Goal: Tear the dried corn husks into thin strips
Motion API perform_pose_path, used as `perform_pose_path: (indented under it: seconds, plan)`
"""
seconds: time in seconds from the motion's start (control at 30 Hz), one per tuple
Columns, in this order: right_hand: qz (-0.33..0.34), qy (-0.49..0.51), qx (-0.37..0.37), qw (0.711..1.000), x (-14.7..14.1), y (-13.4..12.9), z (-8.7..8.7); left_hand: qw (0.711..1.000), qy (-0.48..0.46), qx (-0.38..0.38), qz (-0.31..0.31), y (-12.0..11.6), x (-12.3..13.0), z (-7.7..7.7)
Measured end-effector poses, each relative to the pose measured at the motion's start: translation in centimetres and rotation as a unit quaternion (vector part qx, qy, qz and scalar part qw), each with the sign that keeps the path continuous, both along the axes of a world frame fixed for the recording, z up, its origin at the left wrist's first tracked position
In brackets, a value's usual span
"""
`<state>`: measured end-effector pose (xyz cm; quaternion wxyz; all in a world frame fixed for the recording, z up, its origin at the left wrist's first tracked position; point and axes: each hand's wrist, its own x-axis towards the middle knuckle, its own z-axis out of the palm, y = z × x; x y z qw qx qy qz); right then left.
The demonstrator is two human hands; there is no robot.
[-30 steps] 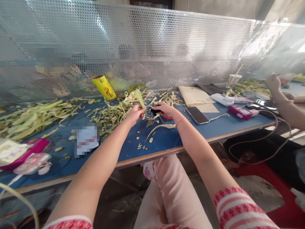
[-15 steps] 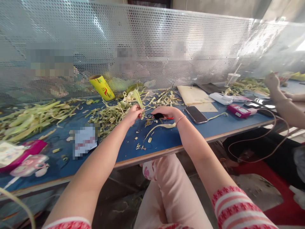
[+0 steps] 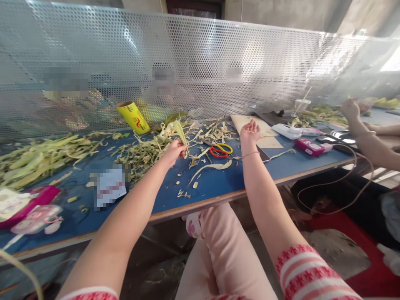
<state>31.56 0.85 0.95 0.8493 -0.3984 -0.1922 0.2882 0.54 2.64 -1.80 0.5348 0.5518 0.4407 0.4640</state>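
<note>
My left hand (image 3: 175, 152) is closed on a pale green leaf strip (image 3: 180, 131) that stands up from the fingers, beside a pile of shredded leaves (image 3: 140, 152). My right hand (image 3: 251, 131) is raised over the tan paper and the phone (image 3: 262, 155), palm partly up and fingers loosely curled, with nothing visible in it. Scissors with red and yellow handles (image 3: 220, 151) lie on the blue table (image 3: 215, 183) between my hands. A long pale strip (image 3: 212, 166) curls in front of them.
A perforated metal screen (image 3: 200, 62) runs along the back. A yellow tube (image 3: 134, 117) leans by it. Long leaves (image 3: 37, 156) and a magenta case (image 3: 46, 196) are at left. A magenta box (image 3: 309, 147), cable and another person's arm (image 3: 362, 129) are at right.
My right hand has moved right and up, away from my left hand, and turned over. A black item near it no longer shows there, and the scissors' handles are now uncovered.
</note>
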Motion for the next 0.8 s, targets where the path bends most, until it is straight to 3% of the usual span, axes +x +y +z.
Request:
perform_pose_path:
  seconds: [0.17, 0.3, 0.37, 0.43, 0.53, 0.57, 0.6, 0.67, 0.8]
  plan:
    - [0.048, -0.05, -0.017, 0.997, -1.0, 0.8, 0.3, 1.0, 0.001, -0.006, 0.012, 0.1, -0.2, 0.0]
    - [0.102, -0.104, -0.082, 0.986, -2.1, 1.7, -0.1, 1.0, -0.003, -0.012, 0.014, -0.1, 0.0, 0.2]
    - [0.131, -0.189, -0.133, 0.964, -3.6, 1.9, -0.5, 1.0, -0.01, -0.015, 0.016, -0.2, 0.0, 0.3]
    - [0.15, -0.393, -0.214, 0.882, -5.5, 1.8, -1.0, 1.0, -0.011, -0.015, 0.018, -0.1, 0.0, 0.3]
    - [0.204, -0.659, -0.272, 0.671, -8.0, 1.2, -1.9, 1.0, 0.0, -0.014, 0.02, -0.1, 0.1, 0.3]
    - [0.224, -0.71, -0.275, 0.608, -8.6, 1.0, -2.1, 1.0, 0.003, -0.013, 0.018, -0.1, 0.1, 0.3]
    - [0.23, -0.743, -0.276, 0.565, -9.0, 0.8, -2.3, 1.0, 0.004, -0.012, 0.016, -0.1, 0.2, 0.3]
    - [0.233, -0.775, -0.279, 0.517, -9.3, 0.7, -2.5, 1.0, 0.0, -0.009, 0.014, -0.2, 0.3, 0.4]
    - [0.185, -0.775, -0.294, 0.527, -9.0, 1.1, -2.6, 1.0, -0.015, -0.012, 0.01, -0.2, 0.4, 0.4]
